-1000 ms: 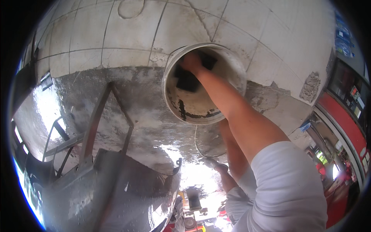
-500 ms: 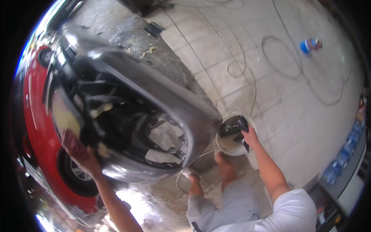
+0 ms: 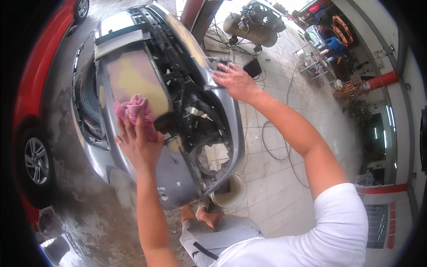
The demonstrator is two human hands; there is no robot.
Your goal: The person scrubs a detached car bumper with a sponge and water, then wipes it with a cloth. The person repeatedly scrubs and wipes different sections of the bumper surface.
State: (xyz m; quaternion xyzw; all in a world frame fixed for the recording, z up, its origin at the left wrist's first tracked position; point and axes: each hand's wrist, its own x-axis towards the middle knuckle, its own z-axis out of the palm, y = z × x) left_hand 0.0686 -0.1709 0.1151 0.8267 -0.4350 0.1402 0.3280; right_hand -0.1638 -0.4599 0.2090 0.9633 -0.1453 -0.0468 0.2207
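Note:
A grey car body section (image 3: 178, 167) with bare yellow and pink filler patches (image 3: 133, 80) stands before me. My left hand (image 3: 141, 144) presses a crumpled pink cloth (image 3: 135, 107) against the large patch, its fingers spread over the cloth. Over on the far right edge of the body section, my right hand (image 3: 238, 82) reaches out with its fingers over a black sheet (image 3: 221, 62), partly hidden beneath them. A narrow filler strip (image 3: 189, 38) runs along that edge just beyond the hand. Dark inner parts show through the opening between my hands.
At the near right corner of the body section, a pale bucket (image 3: 233, 193) stands by my feet. A red car (image 3: 42, 58) is on the left. An air compressor (image 3: 253, 24), a black flat piece (image 3: 252, 68) and a loose hose (image 3: 267, 142) lie beyond, with a cluttered rack (image 3: 316, 58) at right.
My right hand has gone from above the bucket to the body section's far right edge with the black sheet. My left hand now presses the cloth on the filler patch. The view has turned.

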